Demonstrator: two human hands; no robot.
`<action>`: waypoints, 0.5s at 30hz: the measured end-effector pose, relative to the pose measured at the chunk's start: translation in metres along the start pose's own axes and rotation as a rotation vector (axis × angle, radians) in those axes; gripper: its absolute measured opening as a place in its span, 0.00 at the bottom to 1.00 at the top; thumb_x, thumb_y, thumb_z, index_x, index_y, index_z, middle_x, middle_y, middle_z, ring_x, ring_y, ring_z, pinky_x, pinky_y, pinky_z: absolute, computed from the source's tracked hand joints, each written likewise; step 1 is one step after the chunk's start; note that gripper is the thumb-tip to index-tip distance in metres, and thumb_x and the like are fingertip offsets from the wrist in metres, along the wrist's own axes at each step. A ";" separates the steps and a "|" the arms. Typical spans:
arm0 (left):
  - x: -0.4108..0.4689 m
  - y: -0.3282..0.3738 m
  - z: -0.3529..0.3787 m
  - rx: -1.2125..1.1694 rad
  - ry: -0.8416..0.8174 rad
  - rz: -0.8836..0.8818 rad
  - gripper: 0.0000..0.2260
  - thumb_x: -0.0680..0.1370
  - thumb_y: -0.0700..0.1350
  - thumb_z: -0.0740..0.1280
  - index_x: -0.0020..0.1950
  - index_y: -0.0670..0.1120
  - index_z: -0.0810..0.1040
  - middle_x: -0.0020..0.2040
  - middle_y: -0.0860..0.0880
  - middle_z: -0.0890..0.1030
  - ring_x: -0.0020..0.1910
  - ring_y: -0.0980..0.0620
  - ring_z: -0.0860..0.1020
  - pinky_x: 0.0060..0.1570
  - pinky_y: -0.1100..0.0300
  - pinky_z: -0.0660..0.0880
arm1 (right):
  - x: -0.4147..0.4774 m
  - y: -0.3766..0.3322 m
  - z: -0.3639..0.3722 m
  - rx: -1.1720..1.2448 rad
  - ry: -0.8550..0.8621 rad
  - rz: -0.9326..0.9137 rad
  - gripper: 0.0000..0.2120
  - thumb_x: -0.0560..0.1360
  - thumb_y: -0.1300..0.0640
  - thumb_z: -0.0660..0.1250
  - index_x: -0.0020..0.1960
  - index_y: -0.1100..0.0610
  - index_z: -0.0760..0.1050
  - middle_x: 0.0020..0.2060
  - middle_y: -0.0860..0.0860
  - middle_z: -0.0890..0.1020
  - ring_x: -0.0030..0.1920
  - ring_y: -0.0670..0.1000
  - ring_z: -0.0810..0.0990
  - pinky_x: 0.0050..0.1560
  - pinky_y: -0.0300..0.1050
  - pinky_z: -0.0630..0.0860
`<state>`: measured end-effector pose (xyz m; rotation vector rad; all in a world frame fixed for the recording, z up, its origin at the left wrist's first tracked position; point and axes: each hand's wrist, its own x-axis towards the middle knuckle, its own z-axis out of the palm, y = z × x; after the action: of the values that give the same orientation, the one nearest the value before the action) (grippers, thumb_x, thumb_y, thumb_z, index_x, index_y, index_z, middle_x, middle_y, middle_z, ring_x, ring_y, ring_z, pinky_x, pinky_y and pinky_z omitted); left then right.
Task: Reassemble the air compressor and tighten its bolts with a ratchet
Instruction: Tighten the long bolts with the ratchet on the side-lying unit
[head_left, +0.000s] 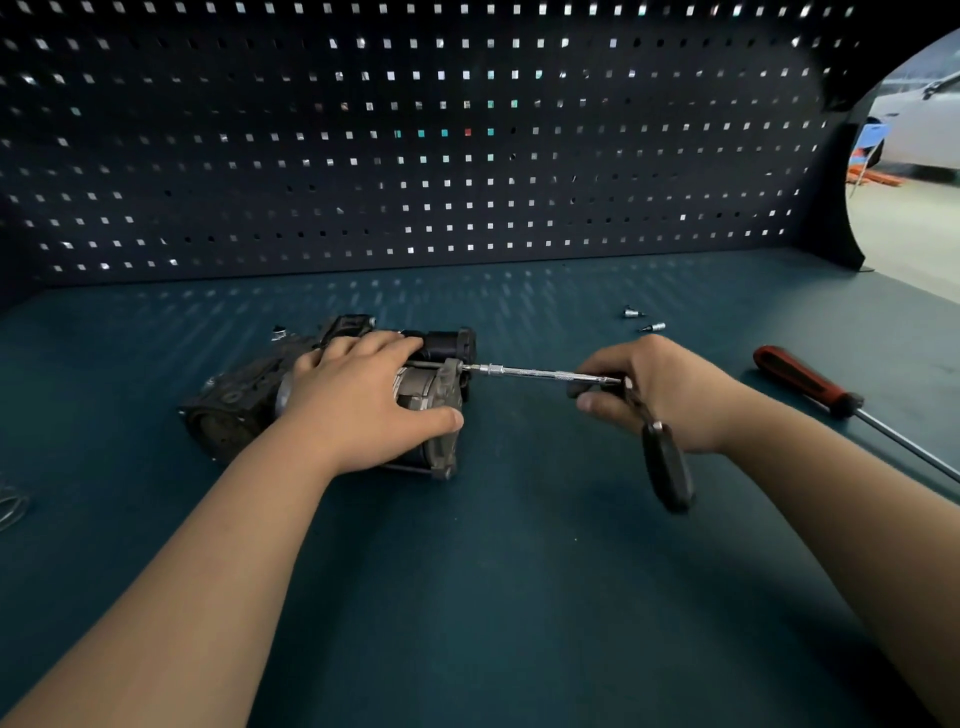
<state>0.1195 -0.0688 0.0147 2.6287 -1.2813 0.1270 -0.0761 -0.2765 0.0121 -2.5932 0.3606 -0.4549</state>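
The air compressor (244, 400), grey and black metal, lies on its side on the dark teal bench (519, 571). My left hand (363, 400) lies over its middle and grips the body, thumb at the near side. My right hand (649, 389) grips the head of a ratchet (667, 467), whose black handle hangs down toward me. A chrome extension bar (524, 372) runs from the ratchet head leftward to a bolt at the compressor's right end flange (451, 371).
A red-handled screwdriver (810, 382) lies at the right, its shaft reaching the bench edge. Two small sockets (644, 319) sit behind my right hand, another small part (279, 331) behind the compressor. A perforated back panel (415, 156) closes the rear. Wire loops (13, 506) lie far left.
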 end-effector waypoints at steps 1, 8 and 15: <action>0.001 0.000 -0.001 -0.005 -0.005 -0.001 0.46 0.60 0.77 0.55 0.76 0.61 0.57 0.76 0.60 0.58 0.74 0.52 0.55 0.70 0.46 0.53 | 0.000 -0.002 -0.001 0.130 -0.051 0.070 0.02 0.75 0.57 0.70 0.46 0.53 0.81 0.26 0.47 0.75 0.25 0.45 0.69 0.26 0.34 0.67; -0.001 -0.001 -0.003 -0.036 -0.037 -0.002 0.42 0.66 0.79 0.47 0.76 0.61 0.58 0.77 0.60 0.57 0.75 0.52 0.53 0.71 0.46 0.50 | 0.003 -0.009 -0.003 0.942 -0.364 0.528 0.17 0.66 0.50 0.66 0.48 0.61 0.76 0.24 0.47 0.61 0.18 0.42 0.55 0.17 0.32 0.55; 0.000 -0.009 -0.003 -0.438 0.002 -0.143 0.27 0.74 0.65 0.39 0.68 0.70 0.67 0.75 0.59 0.62 0.74 0.55 0.52 0.69 0.54 0.48 | -0.003 -0.002 0.003 -0.212 0.080 -0.046 0.03 0.75 0.58 0.68 0.47 0.54 0.81 0.31 0.48 0.78 0.30 0.51 0.75 0.31 0.42 0.69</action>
<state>0.1266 -0.0631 0.0164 2.3258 -0.9806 -0.1566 -0.0776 -0.2730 0.0101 -2.7997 0.3966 -0.5648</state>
